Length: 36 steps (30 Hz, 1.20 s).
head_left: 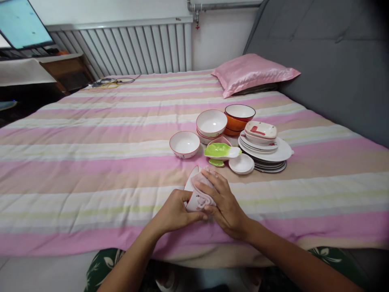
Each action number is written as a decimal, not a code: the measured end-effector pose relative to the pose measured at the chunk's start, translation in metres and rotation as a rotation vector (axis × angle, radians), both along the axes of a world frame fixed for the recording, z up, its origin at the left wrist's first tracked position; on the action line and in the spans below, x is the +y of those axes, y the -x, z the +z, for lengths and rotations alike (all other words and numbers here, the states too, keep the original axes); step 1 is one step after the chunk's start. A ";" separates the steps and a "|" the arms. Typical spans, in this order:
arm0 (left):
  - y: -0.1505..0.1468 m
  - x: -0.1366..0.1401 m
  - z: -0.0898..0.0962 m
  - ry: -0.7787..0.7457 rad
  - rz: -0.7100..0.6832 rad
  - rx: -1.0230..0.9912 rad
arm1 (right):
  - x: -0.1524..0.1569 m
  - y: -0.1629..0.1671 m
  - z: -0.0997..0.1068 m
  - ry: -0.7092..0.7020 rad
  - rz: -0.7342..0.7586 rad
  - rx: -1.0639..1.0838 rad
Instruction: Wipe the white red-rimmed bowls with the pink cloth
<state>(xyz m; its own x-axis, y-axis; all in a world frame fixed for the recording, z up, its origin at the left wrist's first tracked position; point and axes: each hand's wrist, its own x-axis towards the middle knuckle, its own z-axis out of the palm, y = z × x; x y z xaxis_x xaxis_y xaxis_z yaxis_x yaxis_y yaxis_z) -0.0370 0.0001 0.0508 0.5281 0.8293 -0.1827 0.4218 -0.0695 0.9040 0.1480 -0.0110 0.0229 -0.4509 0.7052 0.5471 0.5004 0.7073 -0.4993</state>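
Bowl, red-rimmed, was tilted above the bed, at 7 o'clock from the green dish. Left hand: grip grasped the bowl. Right hand: grip closed over a pink cloth, pressed to the bowl. From the hands, second bowl stood at 11 o'clock, plates at 2.

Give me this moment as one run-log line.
left hand: grips red-rimmed bowl | right hand: holds pink cloth against it | beyond: stacked orange bowls, plate stack | surface: striped bedspread
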 end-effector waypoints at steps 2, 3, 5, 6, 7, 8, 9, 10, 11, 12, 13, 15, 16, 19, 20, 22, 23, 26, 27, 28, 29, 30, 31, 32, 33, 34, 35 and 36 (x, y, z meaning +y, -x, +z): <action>0.000 0.001 0.000 -0.006 -0.005 0.009 | 0.000 -0.001 0.001 0.050 -0.002 0.029; -0.001 0.001 0.000 -0.018 -0.002 0.021 | 0.000 -0.001 0.001 0.075 -0.003 0.045; -0.001 0.001 0.001 -0.051 0.007 0.054 | 0.002 -0.002 0.002 0.128 -0.008 0.081; -0.001 0.001 0.002 -0.067 0.011 0.073 | 0.003 -0.002 0.002 0.157 -0.009 0.101; -0.002 0.001 0.002 -0.078 0.011 0.091 | 0.005 -0.002 0.002 0.187 -0.008 0.121; -0.002 0.000 0.003 -0.085 0.010 0.107 | 0.006 -0.003 0.002 0.215 -0.005 0.142; -0.002 0.000 0.003 -0.087 0.008 0.116 | 0.008 -0.003 0.003 0.244 0.000 0.162; -0.002 0.000 0.004 -0.085 0.005 0.119 | 0.010 -0.003 0.003 0.273 0.008 0.183; -0.002 -0.001 0.004 -0.080 0.002 0.122 | 0.012 -0.004 0.003 0.301 0.017 0.205; -0.002 -0.001 0.004 -0.077 0.002 0.126 | 0.013 -0.004 0.003 0.329 0.026 0.231; -0.002 -0.001 0.004 -0.079 0.002 0.132 | 0.015 -0.004 0.004 0.355 0.036 0.258; -0.001 -0.001 0.005 -0.109 0.002 0.152 | 0.017 -0.004 0.004 0.405 0.055 0.316; -0.001 -0.001 0.005 -0.138 0.002 0.163 | 0.018 -0.004 0.004 0.427 0.062 0.346; -0.001 0.000 0.004 -0.234 -0.010 0.186 | 0.022 -0.004 0.002 0.503 0.073 0.429; -0.001 0.000 0.003 -0.258 -0.018 0.187 | 0.024 -0.004 0.001 0.533 0.078 0.453; -0.002 0.000 0.002 -0.297 -0.032 0.180 | 0.026 -0.003 -0.001 0.588 0.094 0.493; -0.001 0.000 0.001 -0.314 -0.035 0.171 | 0.026 -0.003 -0.001 0.607 0.101 0.510; 0.001 -0.001 -0.002 -0.360 -0.075 0.092 | 0.022 -0.003 0.000 0.593 0.089 0.518; 0.003 -0.001 -0.003 -0.369 -0.110 0.043 | 0.019 -0.003 0.002 0.560 0.068 0.493; 0.004 0.000 -0.004 -0.375 -0.145 -0.013 | 0.014 -0.003 0.004 0.510 0.038 0.456; 0.004 0.001 -0.006 -0.380 -0.171 -0.068 | 0.010 -0.003 0.006 0.445 0.005 0.404; 0.004 0.002 -0.007 -0.383 -0.180 -0.116 | 0.005 -0.004 0.009 0.370 -0.034 0.342; 0.003 0.003 -0.010 -0.382 -0.170 -0.152 | 0.000 -0.004 0.011 0.278 -0.069 0.283; 0.001 0.005 -0.013 -0.370 -0.143 -0.177 | -0.004 -0.004 0.012 0.185 -0.099 0.220; -0.002 0.007 -0.017 -0.349 -0.110 -0.195 | -0.006 -0.004 0.012 0.097 -0.126 0.156; -0.006 0.010 -0.021 -0.303 -0.077 -0.209 | -0.007 -0.004 0.012 0.024 -0.146 0.090; -0.010 0.011 -0.025 -0.238 -0.042 -0.221 | -0.007 -0.004 0.010 -0.028 -0.163 0.025; -0.014 0.013 -0.029 -0.176 -0.011 -0.237 | -0.007 -0.004 0.008 -0.062 -0.180 -0.032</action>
